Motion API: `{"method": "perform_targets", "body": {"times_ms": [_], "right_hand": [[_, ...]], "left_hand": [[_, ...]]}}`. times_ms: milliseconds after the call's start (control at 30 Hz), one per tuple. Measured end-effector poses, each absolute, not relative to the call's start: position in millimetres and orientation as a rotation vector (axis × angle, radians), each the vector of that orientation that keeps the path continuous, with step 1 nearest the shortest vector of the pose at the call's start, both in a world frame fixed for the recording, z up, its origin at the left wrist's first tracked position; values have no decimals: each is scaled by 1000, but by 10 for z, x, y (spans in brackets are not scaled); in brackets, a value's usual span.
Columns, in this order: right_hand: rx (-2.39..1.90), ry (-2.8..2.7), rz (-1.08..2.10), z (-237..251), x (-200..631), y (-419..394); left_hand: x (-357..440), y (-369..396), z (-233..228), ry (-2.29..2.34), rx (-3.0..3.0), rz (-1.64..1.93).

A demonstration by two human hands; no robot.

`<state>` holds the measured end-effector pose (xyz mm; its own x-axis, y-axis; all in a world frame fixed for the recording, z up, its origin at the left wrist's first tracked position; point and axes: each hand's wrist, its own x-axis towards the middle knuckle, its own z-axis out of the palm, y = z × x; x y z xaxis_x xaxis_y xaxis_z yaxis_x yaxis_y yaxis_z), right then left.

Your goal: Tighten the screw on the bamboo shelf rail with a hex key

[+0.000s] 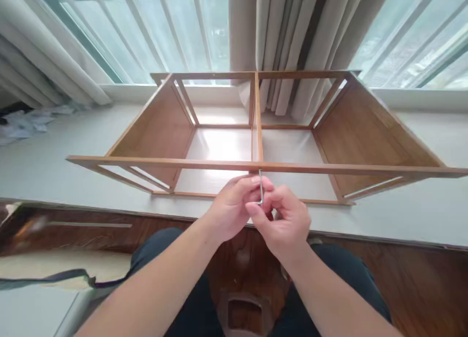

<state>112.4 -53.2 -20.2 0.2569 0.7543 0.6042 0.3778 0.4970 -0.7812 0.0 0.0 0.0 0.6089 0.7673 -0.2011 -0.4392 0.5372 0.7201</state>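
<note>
A thin L-shaped hex key (261, 187) reaches from my fingers to the near rail of a wooden frame (175, 163), right where the central divider (257, 117) meets it. My left hand (234, 205) is closed, thumb and fingertips pinching the key's long arm. At the key's short bent end, my right hand (283, 217) is closed too, with thumb and forefinger around the bend. The key's tip is at the rail's near face; the fastener there is too small to make out. Brown panels (380, 127) form the frame's two ends.
The frame stands on a pale ledge (54, 166) under barred windows (146, 29) with grey curtains (285, 44). Crumpled white material (29, 122) lies on the ledge at far left. Below are a dark wood floor (420, 283) and my knees (351, 273) beside the ledge.
</note>
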Motion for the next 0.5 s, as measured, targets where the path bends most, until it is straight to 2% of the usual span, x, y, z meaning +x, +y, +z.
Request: {"method": "perform_targets", "body": {"times_ms": [500], "right_hand": [[-1152, -1435, 200, -223, 1169, -525]], "left_hand": [[66, -19, 7, 563, 570, 773]]}}
